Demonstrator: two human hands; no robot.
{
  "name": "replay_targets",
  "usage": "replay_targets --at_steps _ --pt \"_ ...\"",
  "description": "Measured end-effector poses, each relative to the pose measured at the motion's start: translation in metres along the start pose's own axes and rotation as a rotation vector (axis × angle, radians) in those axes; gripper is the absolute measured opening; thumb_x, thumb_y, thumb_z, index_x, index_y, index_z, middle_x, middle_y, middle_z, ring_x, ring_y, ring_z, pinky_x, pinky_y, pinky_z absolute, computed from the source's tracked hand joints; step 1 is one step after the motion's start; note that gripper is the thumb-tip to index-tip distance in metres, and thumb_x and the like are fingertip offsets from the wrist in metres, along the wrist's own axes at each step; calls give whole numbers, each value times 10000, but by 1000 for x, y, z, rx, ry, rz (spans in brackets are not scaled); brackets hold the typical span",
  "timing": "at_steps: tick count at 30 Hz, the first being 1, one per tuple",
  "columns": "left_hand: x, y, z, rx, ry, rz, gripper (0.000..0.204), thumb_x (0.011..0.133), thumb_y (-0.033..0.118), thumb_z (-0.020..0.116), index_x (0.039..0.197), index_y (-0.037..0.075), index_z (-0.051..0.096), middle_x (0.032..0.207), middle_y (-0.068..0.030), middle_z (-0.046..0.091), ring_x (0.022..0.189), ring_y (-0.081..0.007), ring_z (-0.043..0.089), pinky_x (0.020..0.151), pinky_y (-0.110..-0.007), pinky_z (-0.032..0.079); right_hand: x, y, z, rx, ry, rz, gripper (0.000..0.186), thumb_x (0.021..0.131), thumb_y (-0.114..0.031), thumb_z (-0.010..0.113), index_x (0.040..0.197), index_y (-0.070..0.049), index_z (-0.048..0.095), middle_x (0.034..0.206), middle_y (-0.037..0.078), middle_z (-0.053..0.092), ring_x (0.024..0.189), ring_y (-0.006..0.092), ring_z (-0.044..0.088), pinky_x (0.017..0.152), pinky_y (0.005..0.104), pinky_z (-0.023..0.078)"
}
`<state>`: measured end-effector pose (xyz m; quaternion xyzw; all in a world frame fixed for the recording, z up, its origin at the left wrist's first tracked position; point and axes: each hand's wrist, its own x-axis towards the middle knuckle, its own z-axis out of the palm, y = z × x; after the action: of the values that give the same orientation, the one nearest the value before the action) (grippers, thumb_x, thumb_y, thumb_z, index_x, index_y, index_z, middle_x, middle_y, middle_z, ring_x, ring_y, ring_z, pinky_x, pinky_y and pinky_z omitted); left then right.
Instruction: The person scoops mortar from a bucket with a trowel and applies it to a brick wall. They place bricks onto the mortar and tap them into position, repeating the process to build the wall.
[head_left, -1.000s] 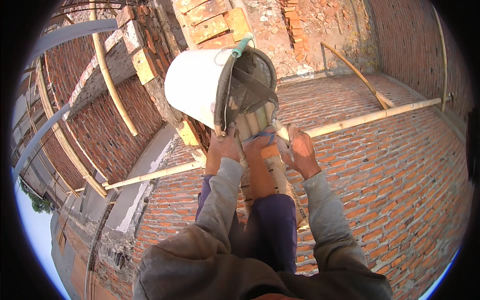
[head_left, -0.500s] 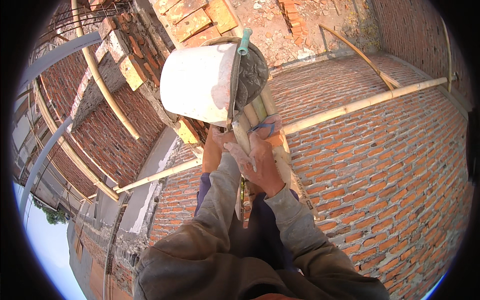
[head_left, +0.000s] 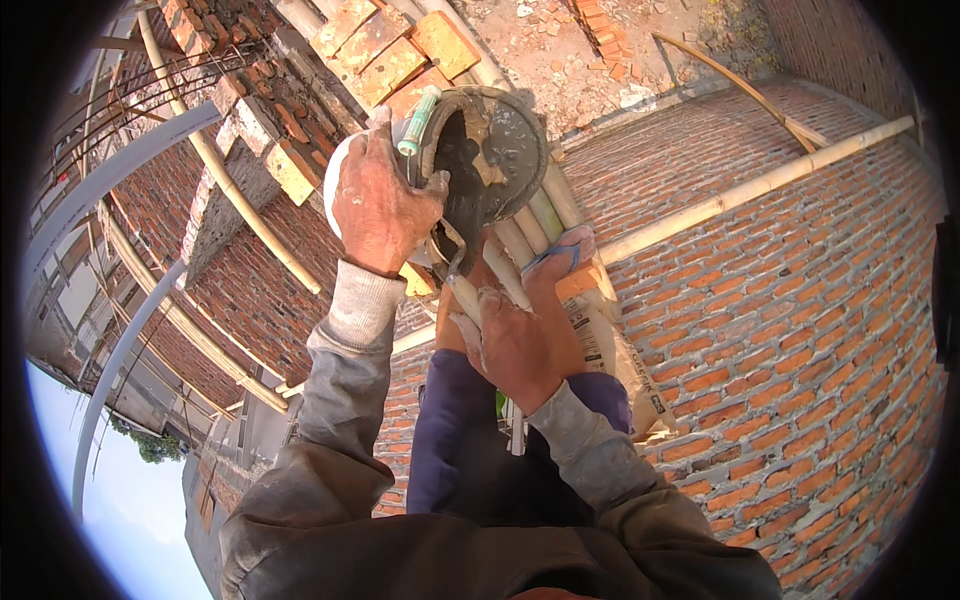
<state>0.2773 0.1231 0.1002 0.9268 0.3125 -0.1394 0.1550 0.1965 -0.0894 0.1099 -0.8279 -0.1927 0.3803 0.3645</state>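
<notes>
A white bucket (head_left: 333, 192) leans over with its mouth tipped toward me. Wet grey mortar (head_left: 458, 165) lines its inside, and a teal grip (head_left: 419, 122) sits on its wire handle by the rim. My left hand (head_left: 385, 205) is clasped over the bucket's upper left side, thumb at the rim. Below the mouth, my right hand (head_left: 515, 342) is closed around the pale wooden handle of a trowel (head_left: 464, 296). The trowel's bent metal neck points up to the bucket's lower edge; its blade is hard to make out there. Mortar smears both hands.
Bamboo poles (head_left: 512, 240) lie under the bucket and my sandalled foot (head_left: 562, 256). Loose orange bricks (head_left: 388, 70) are laid beyond it. A brick wall (head_left: 740, 330) drops away at right, crossed by a bamboo pole (head_left: 750, 195). Grey pipes (head_left: 130, 160) and more bamboo stand left.
My left hand has moved from beside my right hand up onto the bucket. The bucket has turned, its mouth now facing me more. My right hand stays on the trowel, slightly lower.
</notes>
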Motion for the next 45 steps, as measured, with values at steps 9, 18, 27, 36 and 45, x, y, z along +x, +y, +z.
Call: replay_targets --at_steps 9,18,27,36,45 --pt "1 -72 -31 -580 -82 -166 413 875 -5 720 1264 -137 682 963 -91 753 840 -117 637 772 -287 531 33 38 -53 -203 -136 -199 471 977 -211 680 1364 36 577 935 205 683 793 367 719 664 487 558" --pt "-27 -67 2 -448 149 92 367 741 30 747 1102 -28 717 759 -198 643 633 -315 595 714 -376 548 158 38 -43 -618 -72 -455 608 901 -91 671 1495 -62 543 1171 183 661 973 350 709 790 486 574" --pt "-24 -81 6 -616 63 -75 219 871 -13 769 1071 -92 726 812 11 648 674 -62 518 584 -247 431 212 102 -21 -429 65 -770 413 873 -134 740 1271 -85 637 1133 147 671 966 379 713 844 487 560" --pt "-9 -58 16 -670 49 43 310 841 15 776 1125 -93 719 812 38 594 728 -67 476 654 -246 439 269 88 -42 -659 -495 -621 531 730 -157 905 1166 -90 610 1085 110 682 1118 343 667 915 469 560" --pt "7 -59 19 -666 -2 -10 283 870 33 784 1121 -87 736 739 67 565 668 -50 442 592 -242 389 242 137 -65 -613 -452 -654 439 764 -113 877 1148 -93 664 1128 102 697 1134 331 681 934 469 559"
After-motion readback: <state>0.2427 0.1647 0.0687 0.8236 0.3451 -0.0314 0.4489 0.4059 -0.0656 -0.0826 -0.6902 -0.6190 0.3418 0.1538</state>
